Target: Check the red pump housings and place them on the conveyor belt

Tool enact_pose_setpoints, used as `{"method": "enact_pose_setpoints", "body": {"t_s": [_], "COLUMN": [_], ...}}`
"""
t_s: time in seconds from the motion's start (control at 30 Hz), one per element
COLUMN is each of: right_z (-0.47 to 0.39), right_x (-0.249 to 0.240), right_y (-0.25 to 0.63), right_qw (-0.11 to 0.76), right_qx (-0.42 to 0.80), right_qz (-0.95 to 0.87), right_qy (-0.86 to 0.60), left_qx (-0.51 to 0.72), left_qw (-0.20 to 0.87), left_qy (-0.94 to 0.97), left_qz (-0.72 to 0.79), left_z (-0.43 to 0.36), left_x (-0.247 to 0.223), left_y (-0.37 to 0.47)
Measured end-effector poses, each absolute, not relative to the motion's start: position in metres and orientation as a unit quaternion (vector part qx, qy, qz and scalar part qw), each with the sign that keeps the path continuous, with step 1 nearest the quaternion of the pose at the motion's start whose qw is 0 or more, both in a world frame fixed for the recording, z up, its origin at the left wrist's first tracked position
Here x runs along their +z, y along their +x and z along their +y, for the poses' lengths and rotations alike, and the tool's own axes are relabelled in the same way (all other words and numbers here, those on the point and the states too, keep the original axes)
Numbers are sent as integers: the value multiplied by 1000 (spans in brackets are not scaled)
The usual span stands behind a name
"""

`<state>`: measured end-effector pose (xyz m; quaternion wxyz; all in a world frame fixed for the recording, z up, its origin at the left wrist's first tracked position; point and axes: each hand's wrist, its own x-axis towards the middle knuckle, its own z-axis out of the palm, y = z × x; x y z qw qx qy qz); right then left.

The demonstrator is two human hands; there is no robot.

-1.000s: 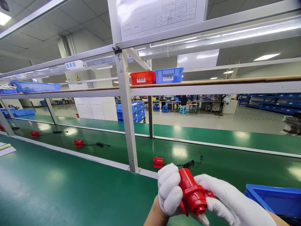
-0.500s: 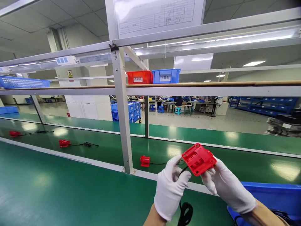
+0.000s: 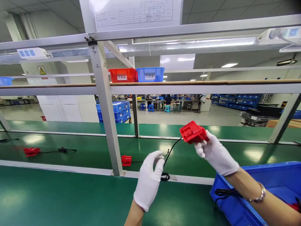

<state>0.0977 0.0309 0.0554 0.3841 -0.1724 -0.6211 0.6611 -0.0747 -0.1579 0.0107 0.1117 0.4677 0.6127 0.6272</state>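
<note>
My right hand point(image 3: 211, 150), in a white glove, grips a red plastic part point(image 3: 193, 131) by its right edge, above the green conveyor. The part is flat and blocky, with slots and raised edges. From its left side a black cable point(image 3: 173, 150) runs down to a small bundled coil point(image 3: 165, 177). My left hand point(image 3: 150, 177), also gloved, is beside the cable and coil, fingers loosely curled. A gap shows between its thumb and forefinger, and the cable passes just right of them.
More red parts with cables lie on the belt, one point(image 3: 126, 160) behind the post point(image 3: 105, 110), another point(image 3: 32, 152) farther left. A blue bin point(image 3: 235, 201) with black cables stands under my right forearm. Red point(image 3: 122, 75) and blue boxes point(image 3: 150, 74) sit on the shelf.
My right hand has lifted the red part up and away from my left hand. My left hand has loosened from the cable, which now stretches between them. The view has turned right.
</note>
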Motion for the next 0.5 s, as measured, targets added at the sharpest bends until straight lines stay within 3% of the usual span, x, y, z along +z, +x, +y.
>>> {"method": "enact_pose_setpoints", "body": {"t_s": [0.3,0.5], "right_z": [167,251], "right_x": [115,100], "right_y": [184,224], "right_qw": [426,375], "right_qx": [340,221], "right_qz": [-724,-750], "right_qy": [-423,-498], "left_qx": [629,591], "left_qw": [101,134], "left_qy": [403,401], "left_qz": [657,686], "left_z": [-168,-147], "left_x": [13,0], "left_y": [-92,-91]}}
